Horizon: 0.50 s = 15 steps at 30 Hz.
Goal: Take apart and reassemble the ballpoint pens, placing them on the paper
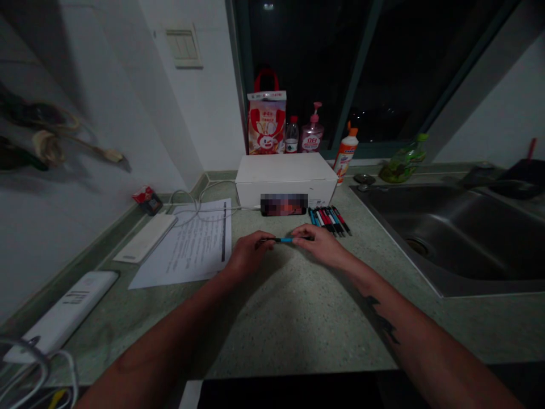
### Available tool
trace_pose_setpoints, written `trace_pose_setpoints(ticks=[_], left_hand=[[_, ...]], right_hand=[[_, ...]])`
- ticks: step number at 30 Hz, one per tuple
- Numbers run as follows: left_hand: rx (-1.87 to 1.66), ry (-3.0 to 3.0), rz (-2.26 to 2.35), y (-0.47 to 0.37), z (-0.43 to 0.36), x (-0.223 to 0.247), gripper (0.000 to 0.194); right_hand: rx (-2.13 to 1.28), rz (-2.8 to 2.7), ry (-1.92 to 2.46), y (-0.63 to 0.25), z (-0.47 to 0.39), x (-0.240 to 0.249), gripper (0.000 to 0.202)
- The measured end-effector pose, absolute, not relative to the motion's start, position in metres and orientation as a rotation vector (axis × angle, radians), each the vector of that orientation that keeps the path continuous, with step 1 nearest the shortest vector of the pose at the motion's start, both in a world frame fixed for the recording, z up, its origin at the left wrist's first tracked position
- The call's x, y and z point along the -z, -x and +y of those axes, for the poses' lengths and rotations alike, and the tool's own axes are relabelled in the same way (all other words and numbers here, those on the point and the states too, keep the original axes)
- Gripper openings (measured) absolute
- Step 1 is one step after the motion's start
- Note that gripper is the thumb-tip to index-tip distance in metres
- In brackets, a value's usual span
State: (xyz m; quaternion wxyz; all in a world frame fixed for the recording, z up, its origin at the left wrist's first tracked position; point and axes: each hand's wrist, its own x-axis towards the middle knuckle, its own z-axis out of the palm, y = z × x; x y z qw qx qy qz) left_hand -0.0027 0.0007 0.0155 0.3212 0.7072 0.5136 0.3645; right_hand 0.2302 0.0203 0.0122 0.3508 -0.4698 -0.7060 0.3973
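Note:
A blue and black pen [286, 240] lies level between my two hands, a little above the green speckled counter [289, 318]. My left hand [251, 250] pinches its dark left end, and my right hand [317, 243] grips the other end with bent fingers. Just behind my right hand, several pens [330, 220] in blue, red, white and black lie side by side. A phone [284, 205] leans on the front of a white box [285, 170] beyond my hands.
Printed paper [196, 244] and a white power bank [147, 237] lie at left, near a white power strip [68, 312] and cables. The sink [460, 233] is at right. Bottles [347, 150] and a red bag [267, 125] stand behind the box.

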Motion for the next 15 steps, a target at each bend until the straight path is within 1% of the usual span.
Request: trace_pose_setpoints(ticks=[3, 4, 5, 7, 10, 12, 13, 15], left_hand=[[-0.965, -1.888, 1.327, 0.0023, 0.0007, -0.0141, 0.017], [-0.961, -1.894, 1.328, 0.0022, 0.0008, -0.0137, 0.017], [-0.957, -1.898, 1.334, 0.0021, 0.0010, -0.0133, 0.017], [-0.954, -1.901, 1.350, 0.0022, 0.0014, -0.0128, 0.016], [-0.968, -1.908, 1.351, 0.0030, 0.0018, -0.0125, 0.017], [-0.973, -1.921, 1.344, 0.0033, 0.0015, -0.0125, 0.017], [-0.971, -1.923, 1.342, 0.0033, 0.0013, -0.0125, 0.018], [-0.961, -1.917, 1.340, 0.0030, 0.0009, -0.0122, 0.018]], right_hand=[[-1.137, -1.892, 1.312, -0.2299, 0.0192, -0.0106, 0.041], [-1.132, -1.900, 1.321, -0.2297, 0.0187, -0.0101, 0.042], [-1.099, -1.896, 1.304, -0.2294, 0.0184, -0.0098, 0.037], [-1.018, -1.874, 1.218, -0.2288, 0.0179, -0.0097, 0.021], [-1.061, -1.892, 1.186, -0.2282, 0.0175, -0.0091, 0.024], [-1.132, -1.925, 1.251, -0.2276, 0.0175, -0.0074, 0.036], [-1.129, -1.929, 1.264, -0.2273, 0.0175, -0.0064, 0.038], [-1.044, -1.907, 1.216, -0.2265, 0.0176, -0.0049, 0.028]])
